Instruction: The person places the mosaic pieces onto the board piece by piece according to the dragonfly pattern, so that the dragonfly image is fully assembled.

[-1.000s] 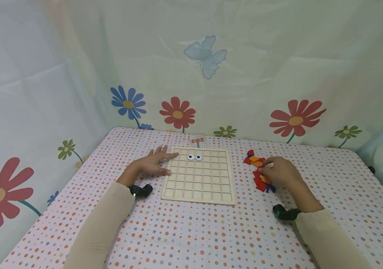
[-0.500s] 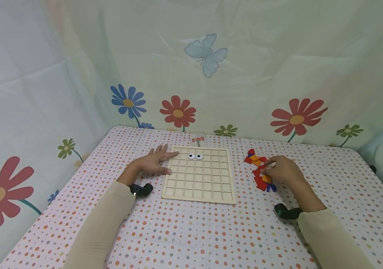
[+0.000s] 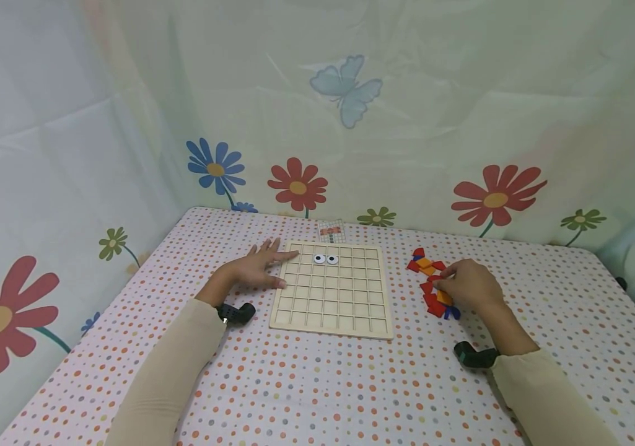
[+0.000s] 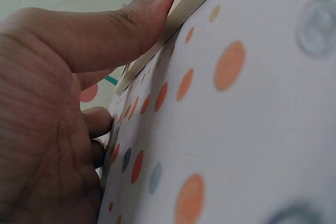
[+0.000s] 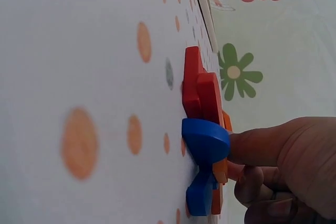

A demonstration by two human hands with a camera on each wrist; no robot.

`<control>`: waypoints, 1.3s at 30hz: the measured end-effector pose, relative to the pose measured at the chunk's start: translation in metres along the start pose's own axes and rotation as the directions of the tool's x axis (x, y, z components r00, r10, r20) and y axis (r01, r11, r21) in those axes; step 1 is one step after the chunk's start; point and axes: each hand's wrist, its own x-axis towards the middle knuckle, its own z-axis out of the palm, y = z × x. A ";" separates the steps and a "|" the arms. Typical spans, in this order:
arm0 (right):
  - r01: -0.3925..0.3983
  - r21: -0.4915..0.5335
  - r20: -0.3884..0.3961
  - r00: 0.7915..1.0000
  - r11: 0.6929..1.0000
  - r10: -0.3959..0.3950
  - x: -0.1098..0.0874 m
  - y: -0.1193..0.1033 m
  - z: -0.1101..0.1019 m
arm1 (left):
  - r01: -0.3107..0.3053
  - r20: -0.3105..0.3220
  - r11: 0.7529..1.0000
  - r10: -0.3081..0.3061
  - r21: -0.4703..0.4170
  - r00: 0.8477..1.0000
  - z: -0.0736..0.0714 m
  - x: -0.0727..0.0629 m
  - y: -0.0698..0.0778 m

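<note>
A pale wooden grid board [image 3: 329,303] lies on the table with two googly-eye pieces [image 3: 325,259] in an upper row. At its left edge rests my left hand [image 3: 253,267], fingers spread. The left thumb [image 4: 155,3] touches the board's edge, and the index finger reaches over the frame. To the right, my right hand [image 3: 472,286] is over a small pile of red, orange and blue shape pieces [image 3: 433,303]. Its thumb [image 5: 252,145] and fingertips are right at the pieces, behind a blue piece [image 5: 206,140]; whether they pinch one I cannot tell.
Behind the board lies a small picture card [image 3: 331,231] showing a grid pattern. A polka-dot cloth [image 3: 317,390] covers the table. A flowered curtain [image 3: 406,124] hangs along the back and left side. Dark wrist cameras [image 3: 476,355] sit on both wrists.
The head view shifts slightly. My right fingers stay at the pile with only slight movement, and my left hand keeps its place on the board's edge.
</note>
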 end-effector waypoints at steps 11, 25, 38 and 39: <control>0.027 -0.037 -0.013 1.000 0.999 -0.027 0.002 0.000 0.003 | 0.000 -0.005 1.000 0.000 -0.010 1.000 0.000 0.000 0.000; 0.014 -0.017 -0.020 1.000 1.000 -0.014 -0.002 -0.005 0.000 | 0.005 -0.009 1.000 -0.005 -0.008 1.000 0.000 -0.002 0.001; 0.060 0.014 -0.034 0.998 0.998 -0.060 -0.010 -0.009 0.002 | 0.013 0.002 1.000 -0.013 -0.008 1.000 0.000 0.001 0.001; 0.070 0.016 -0.032 0.997 0.997 -0.070 -0.012 -0.011 0.001 | 0.011 0.003 1.000 -0.011 -0.006 1.000 0.000 0.002 0.001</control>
